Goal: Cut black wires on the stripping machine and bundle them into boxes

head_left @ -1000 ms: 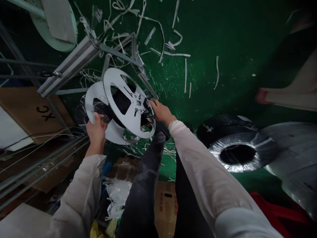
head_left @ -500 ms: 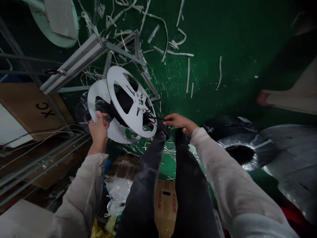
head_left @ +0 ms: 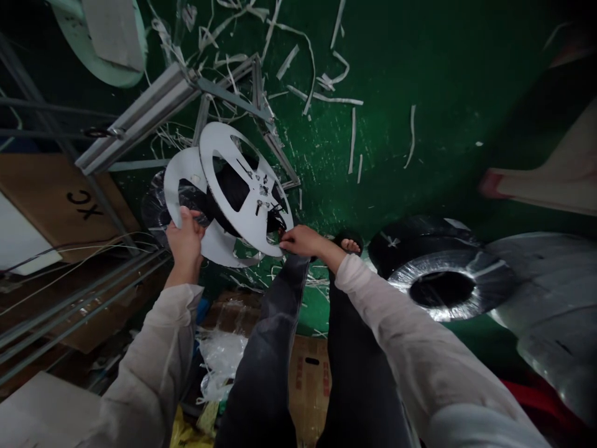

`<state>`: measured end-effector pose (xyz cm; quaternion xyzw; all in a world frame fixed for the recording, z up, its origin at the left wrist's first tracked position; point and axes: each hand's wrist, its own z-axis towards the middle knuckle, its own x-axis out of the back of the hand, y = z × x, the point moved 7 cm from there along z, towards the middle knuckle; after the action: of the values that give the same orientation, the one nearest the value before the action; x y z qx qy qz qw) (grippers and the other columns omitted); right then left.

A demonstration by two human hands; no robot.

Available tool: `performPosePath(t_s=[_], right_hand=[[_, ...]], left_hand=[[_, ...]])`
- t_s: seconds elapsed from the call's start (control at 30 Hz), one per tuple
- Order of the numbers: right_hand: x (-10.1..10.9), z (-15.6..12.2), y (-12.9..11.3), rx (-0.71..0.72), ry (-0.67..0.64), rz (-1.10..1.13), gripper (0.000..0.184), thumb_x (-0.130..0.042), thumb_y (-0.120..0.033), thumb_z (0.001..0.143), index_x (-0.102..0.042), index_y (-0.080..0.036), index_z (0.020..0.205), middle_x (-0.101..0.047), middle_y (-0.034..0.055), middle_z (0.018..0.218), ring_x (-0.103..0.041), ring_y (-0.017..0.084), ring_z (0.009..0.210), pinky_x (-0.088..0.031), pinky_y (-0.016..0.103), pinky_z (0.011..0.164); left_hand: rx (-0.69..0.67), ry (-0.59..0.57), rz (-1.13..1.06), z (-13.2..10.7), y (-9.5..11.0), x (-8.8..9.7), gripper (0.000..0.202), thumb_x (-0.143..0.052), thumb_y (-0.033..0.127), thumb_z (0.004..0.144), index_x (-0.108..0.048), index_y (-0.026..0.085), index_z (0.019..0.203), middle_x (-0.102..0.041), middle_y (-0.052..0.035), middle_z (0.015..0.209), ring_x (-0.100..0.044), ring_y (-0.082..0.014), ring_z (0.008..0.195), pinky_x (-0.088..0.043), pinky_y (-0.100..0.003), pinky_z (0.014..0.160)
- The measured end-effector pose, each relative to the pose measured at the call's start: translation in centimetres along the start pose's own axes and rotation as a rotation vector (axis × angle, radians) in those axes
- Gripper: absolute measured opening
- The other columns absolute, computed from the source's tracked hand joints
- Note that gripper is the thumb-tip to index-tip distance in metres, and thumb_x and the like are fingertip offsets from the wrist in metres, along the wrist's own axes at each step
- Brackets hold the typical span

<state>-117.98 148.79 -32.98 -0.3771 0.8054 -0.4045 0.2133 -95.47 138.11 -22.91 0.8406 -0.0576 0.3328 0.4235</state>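
Note:
A white reel (head_left: 252, 211) with two flanges and black cable (head_left: 232, 190) wound between them stands tilted in front of me. My left hand (head_left: 186, 239) is closed round the rim of its rear flange. At the lower right edge of the front flange, my right hand (head_left: 301, 241) has its fingers pinched together. Loose black cable ends (head_left: 277, 218) show in a cut-out just above those fingertips. Whether the fingers pinch cable or the flange edge is hidden.
A metal frame (head_left: 140, 118) stands behind the reel. White strap scraps (head_left: 326, 99) litter the green floor. Wrapped black coils (head_left: 433, 292) lie at my right, a cardboard box (head_left: 69, 211) and wire rack (head_left: 84, 311) at left. Another carton (head_left: 308, 379) is between my legs.
My right hand has moved left, from holding a stretched black cable end right of the reel to the front flange's edge. My left hand keeps its grip.

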Motion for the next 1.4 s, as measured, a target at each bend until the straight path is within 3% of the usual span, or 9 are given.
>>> performPosePath(t_s=[0.07, 0.17, 0.27, 0.37, 0.53, 0.73, 1.13, 1.27, 1.4], right_hand=[[-0.3, 0.8, 0.1, 0.018, 0.019, 0.301, 0.025, -0.052, -0.031, 0.084, -0.07, -0.015, 0.078, -0.069, 0.0035, 0.074, -0.059, 0.016, 0.071, -0.042, 0.026, 0.066], [0.6, 1.9, 0.8, 0.002, 0.27, 0.589, 0.022, -0.054, -0.03, 0.083, -0.069, -0.015, 0.088, -0.071, 0.0036, 0.09, -0.062, 0.016, 0.08, -0.045, 0.026, 0.072], [1.7, 2.6, 1.6, -0.096, 0.536, 0.497, 0.025, -0.052, -0.032, 0.085, -0.068, -0.018, 0.1, -0.069, 0.0045, 0.099, -0.061, 0.018, 0.088, -0.046, 0.029, 0.078], [2.5, 3.1, 1.0, -0.115, 0.629, 0.192, 0.026, -0.048, -0.032, 0.088, -0.069, -0.02, 0.097, -0.068, 0.0062, 0.094, -0.058, 0.021, 0.091, -0.044, 0.033, 0.083], [3.1, 2.3, -0.5, 0.006, 0.643, -0.108, 0.029, -0.043, -0.03, 0.089, -0.07, -0.018, 0.091, -0.06, 0.01, 0.102, -0.05, 0.023, 0.097, -0.044, 0.033, 0.083], [2.7, 3.1, 0.6, 0.191, 0.648, 0.092, 0.028, -0.043, -0.026, 0.087, -0.068, -0.017, 0.094, -0.052, 0.0095, 0.115, -0.055, 0.018, 0.097, -0.044, 0.029, 0.087], [-0.8, 4.8, 4.3, -0.151, 0.756, 0.685, 0.031, -0.052, -0.037, 0.081, -0.047, -0.02, 0.107, -0.062, 0.0037, 0.091, -0.058, 0.016, 0.079, -0.047, 0.029, 0.072], [-0.5, 5.2, 4.7, -0.176, 0.717, 0.675, 0.038, -0.057, -0.035, 0.077, -0.045, -0.02, 0.109, -0.059, -0.0005, 0.081, -0.055, 0.014, 0.072, -0.046, 0.027, 0.071], [1.0, 6.3, 4.4, -0.129, 0.628, 0.445, 0.023, -0.059, -0.035, 0.075, -0.056, -0.019, 0.09, -0.058, 0.0023, 0.084, -0.054, 0.016, 0.077, -0.046, 0.03, 0.074]], left_hand=[[-0.002, 0.002, -0.002, 0.0, 0.0, 0.0, 0.041, -0.058, 0.056, 0.075, -0.055, 0.016, 0.067, -0.027, 0.0096, 0.04, -0.026, -0.0045, 0.034, -0.022, -0.021, 0.037], [-0.003, 0.004, -0.005, 0.0, 0.0, 0.0, 0.042, -0.058, 0.057, 0.074, -0.055, 0.016, 0.066, -0.027, 0.0094, 0.04, -0.026, -0.0044, 0.035, -0.022, -0.022, 0.037], [-0.014, 0.006, -0.002, 0.0, 0.1, -0.1, 0.042, -0.057, 0.057, 0.076, -0.055, 0.016, 0.065, -0.027, 0.0093, 0.039, -0.025, -0.0047, 0.034, -0.022, -0.022, 0.037], [-0.019, -0.005, -0.008, -0.1, 0.3, -0.2, 0.041, -0.058, 0.056, 0.076, -0.055, 0.016, 0.065, -0.027, 0.0094, 0.038, -0.025, -0.0048, 0.034, -0.021, -0.022, 0.037], [-0.015, -0.005, -0.003, -0.1, 0.3, -0.1, 0.041, -0.058, 0.055, 0.075, -0.056, 0.016, 0.065, -0.028, 0.0095, 0.038, -0.026, -0.0045, 0.034, -0.021, -0.021, 0.037], [-0.022, 0.003, -0.014, -0.1, 0.2, -0.1, 0.039, -0.059, 0.054, 0.075, -0.055, 0.015, 0.065, -0.028, 0.0096, 0.039, -0.026, -0.0044, 0.034, -0.021, -0.021, 0.037], [-0.017, 0.015, 0.018, -0.1, 0.1, 0.1, 0.04, -0.058, 0.054, 0.076, -0.055, 0.015, 0.066, -0.029, 0.0089, 0.041, -0.029, -0.0049, 0.035, -0.022, -0.021, 0.037], [-0.006, 0.022, 0.022, -0.1, 0.0, 0.2, 0.039, -0.056, 0.052, 0.079, -0.055, 0.015, 0.067, -0.03, 0.0087, 0.04, -0.028, -0.0045, 0.035, -0.023, -0.022, 0.038], [0.012, 0.021, 0.007, -0.1, 0.0, 0.3, 0.034, -0.054, 0.043, 0.084, -0.054, 0.013, 0.067, -0.03, 0.0086, 0.038, -0.027, -0.0038, 0.035, -0.022, -0.023, 0.038]])
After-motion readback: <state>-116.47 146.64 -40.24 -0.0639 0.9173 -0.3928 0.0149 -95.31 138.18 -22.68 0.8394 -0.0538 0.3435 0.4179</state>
